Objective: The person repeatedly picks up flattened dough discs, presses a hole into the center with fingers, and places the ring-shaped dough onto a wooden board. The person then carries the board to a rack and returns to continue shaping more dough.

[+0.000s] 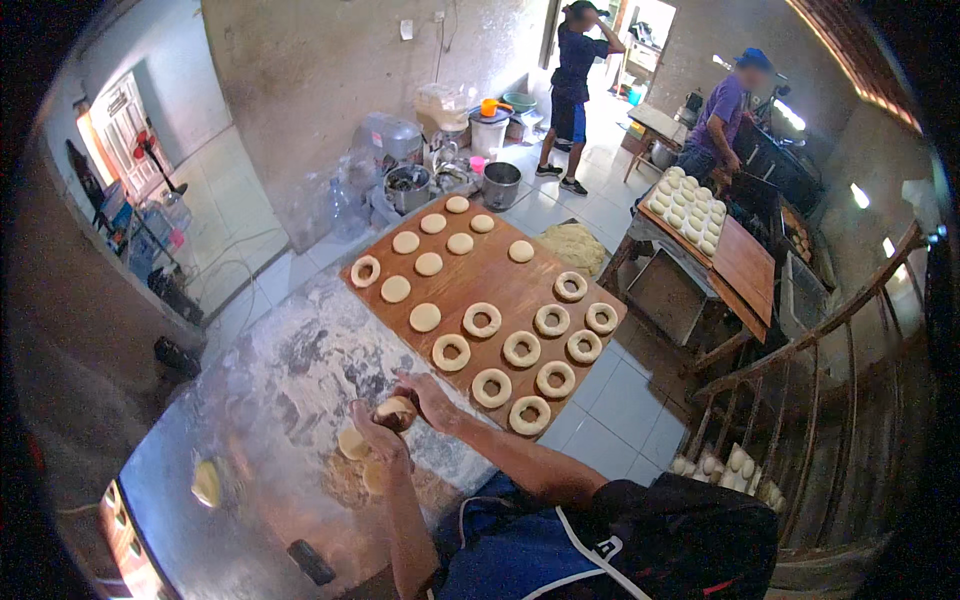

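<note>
Over the floured metal table, my left hand (382, 437) and my right hand (430, 402) are closed around a small piece of pale dough (396, 408). The fingers partly cover it, and its underside looks dark. Just beside my left hand lie a pale dough round (352, 443) and another dough piece (373, 478), partly hidden by the wrist. Ahead and to the right, a wooden board (470, 275) carries several flat dough discs (425, 318) and several dough rings (521, 349); the rings are mostly on its right half.
A dough lump (206, 484) and a black block-like object (311, 562) lie on the table's left side. Pots (501, 186) and a mixer (392, 140) stand by the wall. Two people (575, 90) are farther off, one near a tray of dough rounds (690, 208). Curved railing rises at right.
</note>
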`<state>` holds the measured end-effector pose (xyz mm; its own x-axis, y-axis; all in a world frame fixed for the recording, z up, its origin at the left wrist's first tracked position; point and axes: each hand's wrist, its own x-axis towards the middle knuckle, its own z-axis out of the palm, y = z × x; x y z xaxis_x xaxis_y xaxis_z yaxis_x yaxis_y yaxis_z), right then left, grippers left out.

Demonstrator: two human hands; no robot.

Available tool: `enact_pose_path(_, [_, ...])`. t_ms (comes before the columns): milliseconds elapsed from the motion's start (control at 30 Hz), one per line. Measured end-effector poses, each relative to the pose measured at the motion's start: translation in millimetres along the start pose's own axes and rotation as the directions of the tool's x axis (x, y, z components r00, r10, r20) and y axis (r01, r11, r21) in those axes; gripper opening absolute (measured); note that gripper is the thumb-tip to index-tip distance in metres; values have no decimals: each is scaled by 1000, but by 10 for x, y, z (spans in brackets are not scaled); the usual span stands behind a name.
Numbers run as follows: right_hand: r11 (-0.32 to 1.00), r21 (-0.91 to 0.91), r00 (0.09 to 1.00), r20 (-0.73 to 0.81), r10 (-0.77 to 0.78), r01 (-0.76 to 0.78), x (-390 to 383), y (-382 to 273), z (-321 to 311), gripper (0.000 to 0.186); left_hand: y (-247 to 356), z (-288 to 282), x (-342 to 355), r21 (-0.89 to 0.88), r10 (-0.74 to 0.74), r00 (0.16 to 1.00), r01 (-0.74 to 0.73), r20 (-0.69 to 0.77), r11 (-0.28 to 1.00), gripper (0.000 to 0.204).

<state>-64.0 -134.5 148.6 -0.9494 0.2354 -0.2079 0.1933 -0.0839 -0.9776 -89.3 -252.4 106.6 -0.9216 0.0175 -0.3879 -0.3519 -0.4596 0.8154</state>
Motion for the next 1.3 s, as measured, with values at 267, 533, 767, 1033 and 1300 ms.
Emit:
enact_pose_path(267, [959, -267, 995, -21, -100, 90, -137, -215, -406, 58, -720, 142, 396, -230, -13, 1000, 18, 22, 973, 42])
enact_pose_path(533, [803, -399, 869, -28, -493, 442, 184, 227, -825, 49, -759, 805, 155, -406, 7, 1000, -1, 13, 914, 31])
enact_pose_path(767, [894, -358, 962, 144, -233, 270, 110, -19, -1472, 62, -867, 1300, 62, 187, 342, 874, -422, 345, 887, 30])
enact_pose_path(1033, [857, -404, 947, 114, -301, 321, 258, 33, -2237, 57, -1438, 1392, 225, 426, 177, 915, -331, 362, 842, 43])
enact_pose_path(1300, [844, -352, 904, 18, -426, 405, 109, -376, -2658, 59, -1813, 1904, 284, 95, 312, 877, -368, 366, 925, 35])
